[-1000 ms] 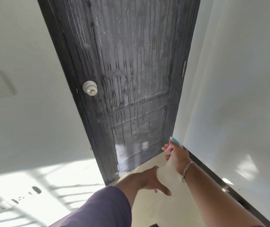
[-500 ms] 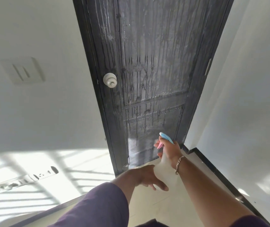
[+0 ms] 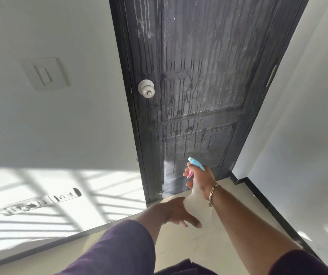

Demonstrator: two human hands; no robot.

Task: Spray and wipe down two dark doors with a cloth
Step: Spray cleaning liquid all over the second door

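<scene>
Door: dark grey panelled wooden door [image 3: 200, 80] fills the far middle, shut in its black frame; wet drip streaks run down its upper and lower panels.
Knob: round white door knob [image 3: 146, 89] sits on the door's left edge, about halfway up.
Spray bottle: translucent white plastic spray bottle [image 3: 195, 197] with a light blue nozzle head and pink trigger, held near the door's lower panel, nozzle pointing at it; whether it touches the door cannot be told.
Right hand: right hand [image 3: 199, 180] has its grip clamped round the bottle's neck, fingers curled at the pink trigger; a gold chain bracelet [image 3: 213, 193] hangs on the wrist.
Left hand: left hand [image 3: 174, 213] reaches out below and to the left of the bottle, grip apart, fingers spread loosely and holding nothing; a purple sleeve [image 3: 119, 249] covers the forearm.
Left wall: white wall with a white light switch plate [image 3: 44, 73] far left and a white socket strip [image 3: 41, 201] lower down, crossed by barred sunlight.
Right wall: white wall [image 3: 306, 135] with a black skirting strip along its foot.
Floor: cream tiled floor [image 3: 204, 253] beneath both arms.
</scene>
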